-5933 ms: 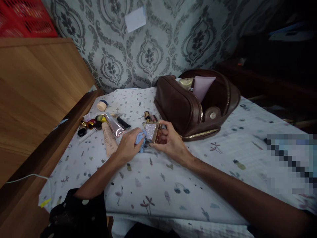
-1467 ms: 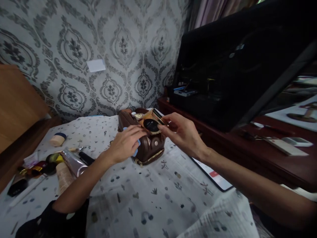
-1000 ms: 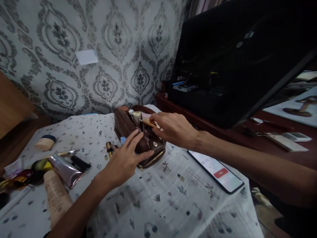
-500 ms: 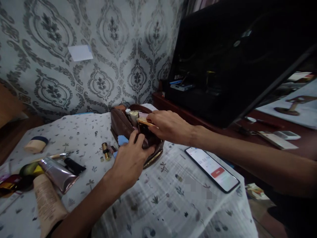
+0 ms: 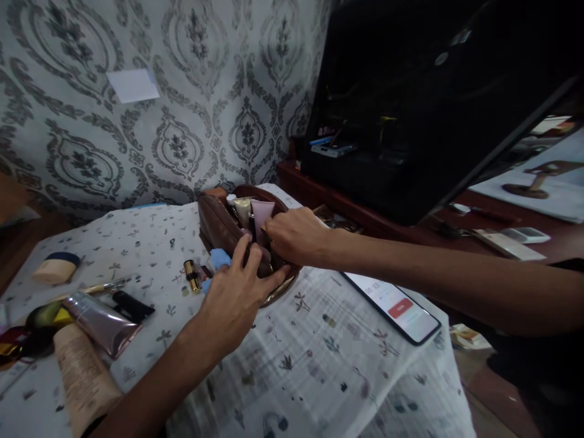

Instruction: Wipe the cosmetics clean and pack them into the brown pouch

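A brown makeup bag [image 5: 219, 220] stands unzipped on the patterned cloth. Inside it are a cream-coloured tube [image 5: 243, 210] and a pink tube [image 5: 261, 212], both upright. My left hand [image 5: 237, 292] grips the near side of the bag, its fingers spread over the opening and its thumb along the gold zip edge. My right hand [image 5: 296, 234] is closed in a fist at the right part of the opening; whatever its fingers hold is hidden. Just left of my left hand lie a blue sponge-like piece [image 5: 220, 258] and a black-and-gold lipstick tube [image 5: 191, 277].
To the left lie a beige tube [image 5: 82, 368], a silvery pink tube [image 5: 103, 322], a small black tube [image 5: 132, 305] and a navy-lidded jar [image 5: 56, 268]. A phone [image 5: 396, 307] with a running timer lies under my right forearm. A large black screen [image 5: 401, 109] leans behind.
My right hand has gone lower into the bag, and the thin orange-gold item it held is out of sight. The pink tube shows more fully. The view has shifted slightly.
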Tool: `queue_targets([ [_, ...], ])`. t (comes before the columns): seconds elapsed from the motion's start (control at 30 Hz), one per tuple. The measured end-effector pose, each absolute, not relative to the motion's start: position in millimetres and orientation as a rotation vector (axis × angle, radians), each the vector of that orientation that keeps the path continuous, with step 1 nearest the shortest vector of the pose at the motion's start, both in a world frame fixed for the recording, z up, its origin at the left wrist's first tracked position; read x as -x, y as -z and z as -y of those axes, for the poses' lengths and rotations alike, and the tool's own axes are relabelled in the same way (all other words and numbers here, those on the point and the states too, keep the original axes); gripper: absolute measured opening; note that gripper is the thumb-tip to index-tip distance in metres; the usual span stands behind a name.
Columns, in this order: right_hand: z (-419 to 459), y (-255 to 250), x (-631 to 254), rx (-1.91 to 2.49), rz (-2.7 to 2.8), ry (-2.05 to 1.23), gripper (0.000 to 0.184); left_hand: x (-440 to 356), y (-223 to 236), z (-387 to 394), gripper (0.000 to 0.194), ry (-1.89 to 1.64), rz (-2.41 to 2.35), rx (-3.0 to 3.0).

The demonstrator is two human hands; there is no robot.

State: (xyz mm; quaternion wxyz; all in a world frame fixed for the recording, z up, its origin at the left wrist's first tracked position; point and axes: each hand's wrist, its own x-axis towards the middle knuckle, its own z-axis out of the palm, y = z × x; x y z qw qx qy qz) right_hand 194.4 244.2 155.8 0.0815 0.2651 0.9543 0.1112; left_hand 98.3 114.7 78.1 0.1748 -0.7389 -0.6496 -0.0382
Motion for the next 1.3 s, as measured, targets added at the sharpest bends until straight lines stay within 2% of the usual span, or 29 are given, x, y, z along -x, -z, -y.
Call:
queue_targets([
  [0.33, -244, -141, -192, -0.739, -2.871, -0.351, 0.02, -99, -79, -113, 0.067, 0.115, 1.871, 2.09],
  [0.57, -247, -143, -198, -0.859, -2.884, -0.322, 0.027, -99, -82, -113, 0.07, 0.078, 1.868, 2.097],
  [0.97, -242, -135, -208, -0.834, -2.902, -0.368, 0.026, -97, -88, -107, 0.074, 0.135, 1.853, 2.119],
  [1.13, -242, -142, -205, -0.827, -2.835, -0.343, 0.032, -75, -130, -126, 0.055, 0.36, 2.014, 2.306],
  [1.2, -242, -144, -204, -0.819, -2.816, -0.336, 0.031, -63, -148, -146, 0.045, 0.487, 2.097, 2.211],
  [1.3, -241, -149, -205, -0.783, -2.783, -0.349, 0.033, -51, -160, -182, 0.041, 0.368, 2.141, 2.096],
])
